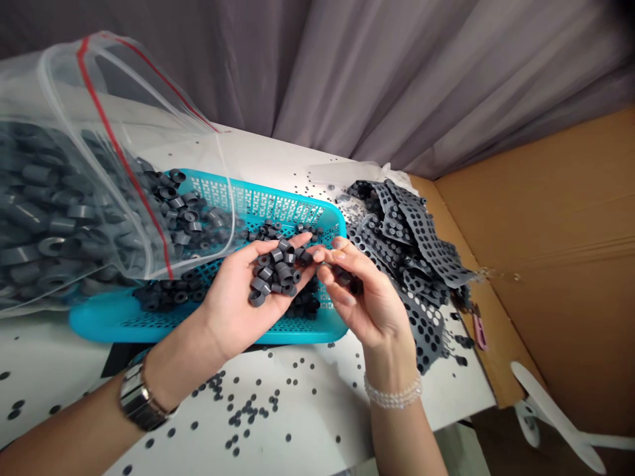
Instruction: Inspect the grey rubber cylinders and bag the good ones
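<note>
Palm up over the blue-green plastic basket (208, 334), my left hand (231, 301) cups a small heap of dark grey, hollow, cylindrical rubber caps (282, 270). My right hand (380, 301) is beside the left fingertips, thumb and fingers curled together. Several dark caps (347, 279) show within its curled fingers; exactly what its fingertips pinch is too small to make out. More of the same caps (181, 287) lie in the basket below. A clear zip bag (116, 142) with a red stripe lies on its side at the left, full of such caps, its mouth over the basket.
Perforated dark rubber sheets (421, 231) are heaped at the right. Small dark discs (251, 410) litter the white table (297, 436). Pink-handled scissors (479, 330) lie by the cardboard wall (555, 251). A grey curtain (347, 79) hangs behind; a white stand-like object (555, 416) is at lower right.
</note>
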A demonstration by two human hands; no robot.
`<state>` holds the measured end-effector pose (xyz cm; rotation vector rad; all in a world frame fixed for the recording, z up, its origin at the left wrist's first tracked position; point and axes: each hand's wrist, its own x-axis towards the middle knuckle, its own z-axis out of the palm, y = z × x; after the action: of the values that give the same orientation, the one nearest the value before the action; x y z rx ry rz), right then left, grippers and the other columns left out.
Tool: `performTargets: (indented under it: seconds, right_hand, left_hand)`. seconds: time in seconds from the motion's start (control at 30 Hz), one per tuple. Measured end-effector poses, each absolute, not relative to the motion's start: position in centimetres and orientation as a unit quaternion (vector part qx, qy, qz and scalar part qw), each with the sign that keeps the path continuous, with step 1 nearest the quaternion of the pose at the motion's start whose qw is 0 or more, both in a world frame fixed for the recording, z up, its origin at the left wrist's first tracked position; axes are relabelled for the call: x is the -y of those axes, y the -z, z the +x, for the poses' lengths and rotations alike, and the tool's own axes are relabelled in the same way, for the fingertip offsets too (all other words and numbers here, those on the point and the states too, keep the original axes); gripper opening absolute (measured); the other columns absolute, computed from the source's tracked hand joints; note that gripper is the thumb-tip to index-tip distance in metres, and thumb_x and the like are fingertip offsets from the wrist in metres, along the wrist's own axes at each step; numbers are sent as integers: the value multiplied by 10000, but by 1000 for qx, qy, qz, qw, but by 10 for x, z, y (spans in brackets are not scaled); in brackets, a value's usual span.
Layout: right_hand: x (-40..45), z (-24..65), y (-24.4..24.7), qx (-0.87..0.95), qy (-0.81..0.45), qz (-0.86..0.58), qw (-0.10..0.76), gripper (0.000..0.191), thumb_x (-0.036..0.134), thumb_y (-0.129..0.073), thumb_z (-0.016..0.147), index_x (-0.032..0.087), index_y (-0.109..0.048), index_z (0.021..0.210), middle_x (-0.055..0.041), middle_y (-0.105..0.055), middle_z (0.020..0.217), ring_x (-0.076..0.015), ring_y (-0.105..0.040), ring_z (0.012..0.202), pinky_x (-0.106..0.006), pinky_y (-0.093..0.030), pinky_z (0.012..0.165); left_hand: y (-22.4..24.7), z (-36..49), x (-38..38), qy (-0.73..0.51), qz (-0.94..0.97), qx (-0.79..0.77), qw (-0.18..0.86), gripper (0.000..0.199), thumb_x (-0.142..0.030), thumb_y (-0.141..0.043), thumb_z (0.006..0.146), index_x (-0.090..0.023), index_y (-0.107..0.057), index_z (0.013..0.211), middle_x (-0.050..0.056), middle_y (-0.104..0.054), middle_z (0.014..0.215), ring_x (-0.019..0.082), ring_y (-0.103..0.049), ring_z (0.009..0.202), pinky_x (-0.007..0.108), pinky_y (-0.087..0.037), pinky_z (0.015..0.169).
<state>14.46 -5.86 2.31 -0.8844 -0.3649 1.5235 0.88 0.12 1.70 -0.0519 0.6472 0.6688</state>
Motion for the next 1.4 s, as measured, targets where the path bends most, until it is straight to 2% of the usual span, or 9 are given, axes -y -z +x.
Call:
performTargets:
  seconds: [0.2,0.37,0.47,0.53,0.63,0.7,0.9,1.07,1.4]
  right_hand:
    - [58,144,-23,126,-627,-421,643,220,289,-507,879,140,-625,990,-103,-738,962,-171,-705,925,-276,-564,872]
    - [57,144,-24,115,-627,-415,649,347,278,-383,911,102,-650,1043,-143,-713,1087,-206,-662,1065,-340,-502,984]
    - [57,145,-22,129,-619,-426,648,319,248,-409,897,121,-674,1020,-115,-713,1064,-183,-662,1022,-312,-529,914]
    - [57,147,-21,144,-604,-444,646,261,231,-470,876,141,-688,987,-69,-707,914,-132,-663,820,-231,-550,706]
    - [59,150,-20,202,-567,-493,628,152,245,-586,841,188,-691,936,62,-465,550,-51,-363,427,-165,-285,367]
    - [61,150,-20,280,-501,-556,601,128,289,-649,820,207,-693,907,95,-300,494,-52,-191,413,-195,-154,368]
    - [64,141,-17,490,-243,-714,437,172,345,-682,806,220,-728,913,73,-271,534,-92,-262,499,-262,-238,495]
    - [61,141,-10,497,-234,-721,422,198,376,-628,850,221,-723,927,70,-298,535,-98,-293,502,-266,-263,517]
    - [62,143,-13,475,-263,-701,464,218,353,-560,887,187,-698,919,34,-467,566,-119,-406,542,-259,-310,527]
  left_hand:
    - [-15,10,-2,-329,-34,-327,885,403,-124,-410,874,-56,-590,1228,161,-726,1001,211,-712,851,329,-601,767]
    - [-16,11,-3,-351,-41,-345,869,421,-120,-413,876,-51,-547,1270,179,-695,1110,237,-683,1005,363,-586,843]
    - [-17,10,-3,-355,-34,-339,871,409,-131,-419,879,-54,-556,1257,183,-694,1112,244,-682,1015,373,-586,852]
    - [-17,10,-2,-355,-36,-334,872,409,-132,-415,878,-62,-557,1255,187,-695,1106,245,-682,1021,370,-583,859]
    - [-18,9,-1,-352,-44,-318,879,422,-135,-404,877,-49,-537,1268,224,-674,1136,264,-657,1080,370,-572,882]
    - [-18,9,-1,-349,-42,-310,884,428,-141,-408,877,-41,-528,1275,239,-665,1147,274,-645,1102,374,-569,887]
    - [-17,8,-2,-335,-19,-315,888,414,-161,-427,873,-90,-569,1255,160,-715,1056,217,-705,939,350,-580,847]
    - [-16,8,-1,-331,-20,-298,895,404,-153,-421,869,-56,-586,1225,154,-728,931,202,-711,892,348,-563,878]
    - [-16,9,-1,-312,-21,-305,900,432,-154,-432,854,-65,-569,1254,190,-704,1074,253,-676,1039,360,-567,882]
